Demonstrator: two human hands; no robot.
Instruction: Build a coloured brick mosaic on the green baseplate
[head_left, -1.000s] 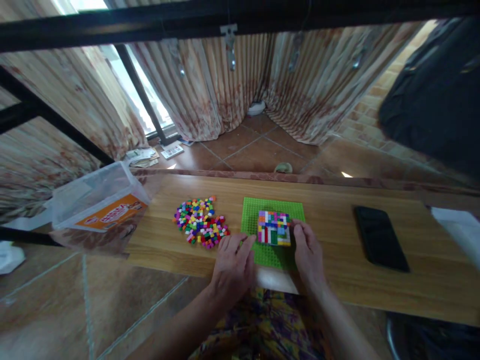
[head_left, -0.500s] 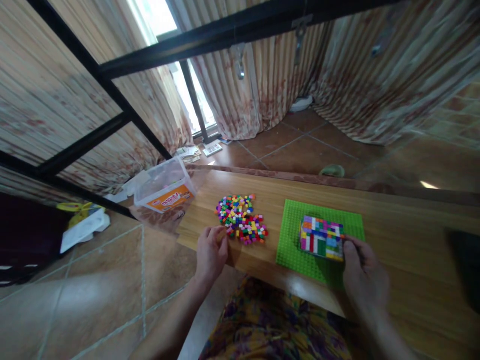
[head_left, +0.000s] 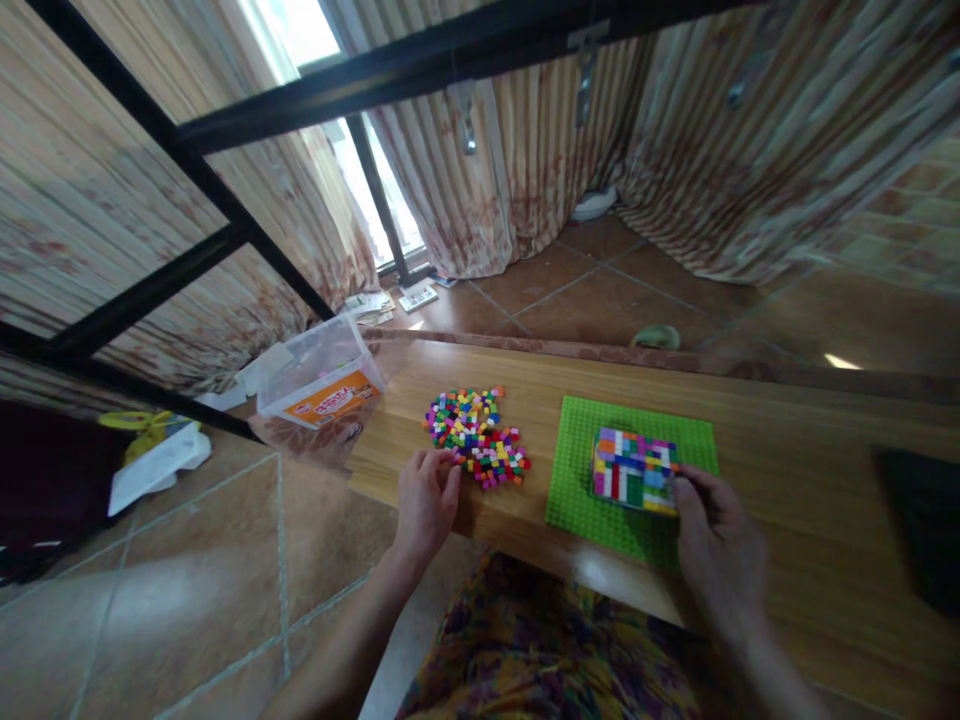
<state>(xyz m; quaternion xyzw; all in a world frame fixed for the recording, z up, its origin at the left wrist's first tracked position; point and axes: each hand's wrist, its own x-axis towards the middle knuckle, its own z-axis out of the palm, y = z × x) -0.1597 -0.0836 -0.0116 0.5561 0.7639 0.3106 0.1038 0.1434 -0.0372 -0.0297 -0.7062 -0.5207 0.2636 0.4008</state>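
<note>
A block of mixed-colour toy bricks (head_left: 634, 468) rests over the green studded baseplate (head_left: 570, 480). At its right edge my right hand (head_left: 721, 540) is closed, thumb and forefinger gripping the corner. A small orange brick shows by those fingertips; whether it is loose or part of the block I cannot tell. Many small loose bricks (head_left: 480, 435) lie heaped on the wooden table left of the baseplate. My left hand (head_left: 427, 500) is at the heap's near left side, fingers curled together, tips touching the bricks. What its fingertips hold, if anything, is too small to make out.
The wooden table (head_left: 795, 460) runs across in front of me, with a dark object (head_left: 919, 530) at its right end. A clear plastic tub (head_left: 315, 370) with an orange label stands beyond the left end. Black metal bars (head_left: 450, 75) cross above, before curtains.
The whole view has shifted slightly, so the scene sits a little further left. My left fingertips have come closer in to the loose bricks. My right hand stays at the block's right edge.
</note>
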